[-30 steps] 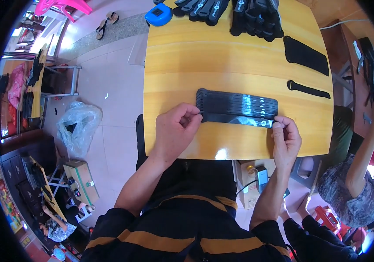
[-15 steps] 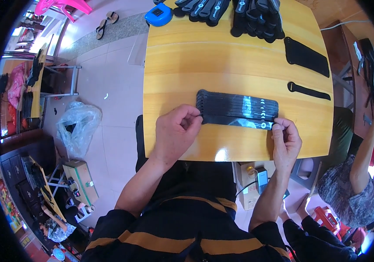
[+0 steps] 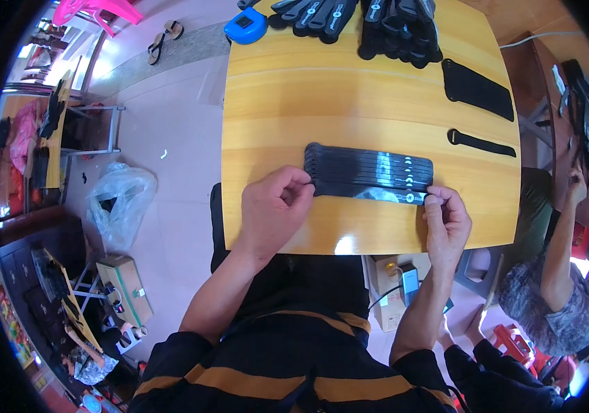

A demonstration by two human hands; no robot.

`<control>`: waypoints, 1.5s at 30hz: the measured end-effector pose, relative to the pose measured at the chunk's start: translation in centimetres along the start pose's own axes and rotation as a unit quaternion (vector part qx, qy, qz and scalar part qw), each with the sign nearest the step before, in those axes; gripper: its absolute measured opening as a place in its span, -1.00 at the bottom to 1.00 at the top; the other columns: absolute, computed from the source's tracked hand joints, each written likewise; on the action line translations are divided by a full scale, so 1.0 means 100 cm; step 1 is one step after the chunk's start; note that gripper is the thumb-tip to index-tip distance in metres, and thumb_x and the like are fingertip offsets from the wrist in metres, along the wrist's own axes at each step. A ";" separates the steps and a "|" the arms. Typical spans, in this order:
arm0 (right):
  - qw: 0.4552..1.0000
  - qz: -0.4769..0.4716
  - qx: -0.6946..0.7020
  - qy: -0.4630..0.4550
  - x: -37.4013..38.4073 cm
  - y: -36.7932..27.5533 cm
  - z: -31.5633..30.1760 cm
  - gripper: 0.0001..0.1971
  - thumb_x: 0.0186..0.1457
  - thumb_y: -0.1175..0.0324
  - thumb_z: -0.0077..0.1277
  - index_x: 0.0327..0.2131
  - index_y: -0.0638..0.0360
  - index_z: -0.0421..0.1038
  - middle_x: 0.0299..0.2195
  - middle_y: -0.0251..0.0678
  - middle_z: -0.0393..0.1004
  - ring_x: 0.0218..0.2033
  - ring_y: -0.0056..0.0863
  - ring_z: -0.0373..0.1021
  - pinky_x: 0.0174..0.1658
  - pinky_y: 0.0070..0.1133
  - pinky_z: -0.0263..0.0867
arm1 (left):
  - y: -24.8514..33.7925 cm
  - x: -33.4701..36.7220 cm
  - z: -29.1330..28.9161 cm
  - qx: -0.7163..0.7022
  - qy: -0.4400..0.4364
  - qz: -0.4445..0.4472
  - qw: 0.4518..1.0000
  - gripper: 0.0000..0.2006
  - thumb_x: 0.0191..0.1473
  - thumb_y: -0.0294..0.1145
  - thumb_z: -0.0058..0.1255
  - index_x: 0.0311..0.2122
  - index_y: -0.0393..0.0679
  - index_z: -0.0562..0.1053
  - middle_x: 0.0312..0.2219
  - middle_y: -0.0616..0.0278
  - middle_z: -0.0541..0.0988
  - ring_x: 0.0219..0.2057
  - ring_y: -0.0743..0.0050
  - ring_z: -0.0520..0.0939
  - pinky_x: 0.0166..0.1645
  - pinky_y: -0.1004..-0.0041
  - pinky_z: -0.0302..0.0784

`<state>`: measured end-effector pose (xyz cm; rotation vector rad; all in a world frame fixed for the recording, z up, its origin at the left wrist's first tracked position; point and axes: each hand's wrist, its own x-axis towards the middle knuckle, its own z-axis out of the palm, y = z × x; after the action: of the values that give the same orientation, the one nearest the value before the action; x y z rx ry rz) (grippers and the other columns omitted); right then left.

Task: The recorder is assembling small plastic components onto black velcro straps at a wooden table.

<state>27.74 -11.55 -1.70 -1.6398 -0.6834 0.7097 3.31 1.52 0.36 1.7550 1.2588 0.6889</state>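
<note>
Several black hook-and-loop straps point(image 3: 363, 165) lie overlapped in a neat row near the table's front edge, their rounded eyelet ends at the left. My left hand point(image 3: 275, 210) pinches the left end of the nearest strap point(image 3: 366, 194), the one with pale printing. On its right end my right hand point(image 3: 449, 219) is closed, thumb on top. The strap lies straight between both hands, against the row's near side. Off to the right, a single black strap point(image 3: 484, 143) rests by itself. Beyond it is a flat black pile of straps point(image 3: 479, 89).
At the table's point(image 3: 335, 89) far edge lie bundles of black and grey straps point(image 3: 401, 31) and a blue tape measure point(image 3: 245, 26). A clear plastic bag point(image 3: 122, 203) sits on the floor at left. Another person point(image 3: 552, 289) works at a bench on the right.
The view has shifted slightly, so the table sits a little further left. Both hands keep their pinch on the nearest strap, with hardly any movement.
</note>
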 end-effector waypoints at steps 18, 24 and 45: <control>0.996 -0.026 -0.078 0.041 0.003 0.004 0.000 -0.91 0.16 0.55 0.15 -0.24 0.30 0.53 -0.46 -0.51 0.50 -0.45 -0.82 0.34 -0.35 -0.79 0.31 | 0.000 0.000 0.002 0.027 0.007 0.022 0.999 -0.91 -0.01 -0.58 0.19 -0.36 -0.22 0.52 -0.55 0.23 0.59 -0.59 0.57 0.59 -0.47 0.58 0.47; 0.996 -0.032 -0.073 0.042 0.003 0.001 0.003 -0.93 0.16 0.56 0.15 -0.27 0.31 0.52 -0.48 -0.51 0.49 -0.47 -0.83 0.33 -0.37 -0.79 0.29 | 0.000 0.000 0.002 0.023 0.011 0.020 0.999 -0.91 0.00 -0.59 0.19 -0.36 -0.22 0.51 -0.57 0.25 0.58 -0.60 0.60 0.57 -0.47 0.60 0.46; 0.990 -0.021 -0.124 0.057 0.006 -0.004 0.009 -0.93 0.10 0.58 0.17 -0.32 0.31 0.49 -0.53 -0.50 0.44 -0.52 -0.80 0.32 -0.43 -0.76 0.30 | -0.002 0.001 0.004 0.045 0.016 0.038 0.998 -0.90 -0.03 -0.58 0.19 -0.36 -0.21 0.50 -0.57 0.21 0.58 -0.59 0.46 0.60 -0.46 0.51 0.49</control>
<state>27.43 -10.50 -1.48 -1.8720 -0.7432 0.5119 3.55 1.47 -0.01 1.8802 1.2685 0.7166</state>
